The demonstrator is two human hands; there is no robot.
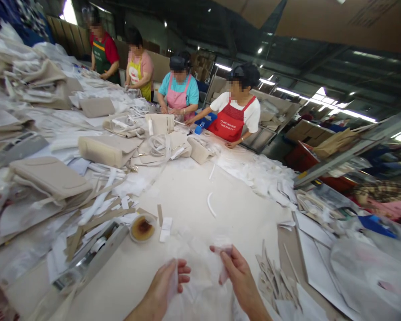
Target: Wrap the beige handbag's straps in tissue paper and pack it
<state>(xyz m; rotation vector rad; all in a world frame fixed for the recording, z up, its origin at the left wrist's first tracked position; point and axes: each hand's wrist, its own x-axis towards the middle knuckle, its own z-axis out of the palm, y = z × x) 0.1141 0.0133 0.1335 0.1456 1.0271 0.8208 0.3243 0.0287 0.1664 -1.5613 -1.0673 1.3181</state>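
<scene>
A thin, translucent white sheet (200,254) lies loosely between my two hands at the near edge of the table. Whether it is film or tissue, I cannot tell. My left hand (163,285) has one side of it between thumb and curled fingers. On the other side, my right hand (239,272) pinches a gathered part between thumb and fingers. Ahead on the left are a round dish (143,228) with brown contents and a small white paper piece (166,228). Several scissors-like metal tools (277,278) lie to the right of my right hand.
Beige bags (50,178) and strips crowd the left, beside a grey tape dispenser (93,254). A curved white strip (211,205) lies ahead. White sheets (317,263) and a clear plastic bag (370,272) are at right. Several co-workers, one in a red apron (229,120), stand along the far side.
</scene>
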